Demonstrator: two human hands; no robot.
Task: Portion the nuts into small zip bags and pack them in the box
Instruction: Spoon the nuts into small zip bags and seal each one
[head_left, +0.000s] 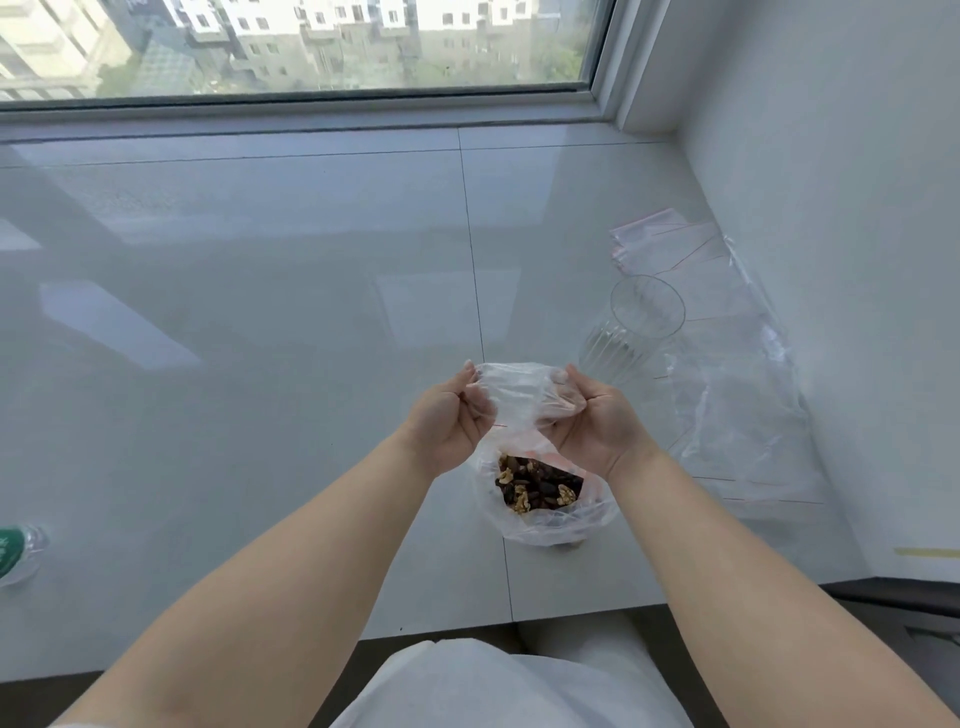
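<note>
A clear plastic bag (519, 395) with mixed nuts (537, 488) in its bottom rests on the white sill. My left hand (449, 415) grips the left side of its bunched top and my right hand (597, 421) grips the right side, both holding the top up above the nuts. Several small zip bags (675, 249) with red seal lines lie flat at the right. No box is in view.
A clear ribbed glass (631, 332) lies on its side just right of my hands. Loose clear plastic (743, 415) spreads along the right wall. A clear bottle with a green label (15, 553) shows at the left edge. The window runs along the back.
</note>
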